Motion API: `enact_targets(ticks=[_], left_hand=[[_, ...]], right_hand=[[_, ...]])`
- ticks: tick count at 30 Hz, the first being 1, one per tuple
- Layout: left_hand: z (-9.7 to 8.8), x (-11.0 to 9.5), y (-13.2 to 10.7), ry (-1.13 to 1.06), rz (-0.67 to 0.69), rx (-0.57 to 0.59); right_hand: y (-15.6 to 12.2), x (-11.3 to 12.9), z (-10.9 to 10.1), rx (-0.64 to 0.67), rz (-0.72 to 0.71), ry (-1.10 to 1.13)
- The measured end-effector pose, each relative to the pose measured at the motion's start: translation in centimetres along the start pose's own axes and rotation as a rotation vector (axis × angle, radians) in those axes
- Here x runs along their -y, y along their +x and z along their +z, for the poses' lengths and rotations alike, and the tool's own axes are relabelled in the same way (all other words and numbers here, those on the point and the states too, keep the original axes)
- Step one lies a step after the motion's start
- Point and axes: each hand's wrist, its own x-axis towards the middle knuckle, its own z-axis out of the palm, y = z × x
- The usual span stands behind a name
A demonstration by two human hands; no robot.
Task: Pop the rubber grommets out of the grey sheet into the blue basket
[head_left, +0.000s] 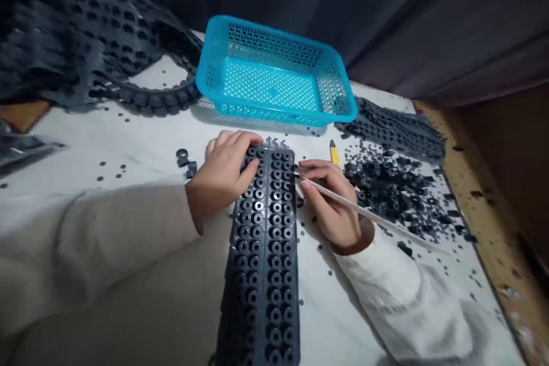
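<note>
A long dark rubber strip (pixel 263 263) studded with rows of small rings lies down the middle of the white table. My left hand (pixel 223 174) rests on the strip's far left end, fingers curled over its top edge and holding it down. My right hand (pixel 332 200) is closed in a pinch on a thin pale stick (pixel 369 214), whose tip touches the strip's right edge near the top. The stick's other end runs back to the right over my sleeve.
An empty blue plastic basket (pixel 274 74) stands behind the strip. A heap of loose dark rings (pixel 390 183) lies to the right, with a yellow cutter (pixel 333 152) near it. More dark strips (pixel 98 46) pile up at the back left. A wooden edge (pixel 476 194) borders the right.
</note>
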Motion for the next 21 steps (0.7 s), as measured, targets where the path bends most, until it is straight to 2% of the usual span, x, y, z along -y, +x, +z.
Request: enact_targets(ticks=[7,10,14,16,18,21], left_hand=[[0.0,-0.4,-0.1,-0.052,-0.009,0.008],[0.0,-0.2,0.0,-0.072,0.002,-0.006],[0.0,-0.1,0.0,-0.056,0.034,-0.006],[0.0,-0.1,0.0,-0.04,0.049,0.003],[-0.1,-0.2,-0.1,-0.03,0.059,0.017],[-0.2,-0.3,-0.2,-0.026,0.062,0.033]], right_hand=[[-0.4,0.3,0.0,-0.042,-0.02,-0.101],[-0.3,0.7,-0.3,-0.002,-0.108,-0.197],[0.4,1.4,-1.4,0.145,-0.452,-0.604],[0.8,1.6,-2.1,0.199,-0.556,-0.835],[1.1,1.6,-2.8,0.245,-0.551,-0.985],[1.4,1.0,-3.7,0.303,-0.45,-1.113]])
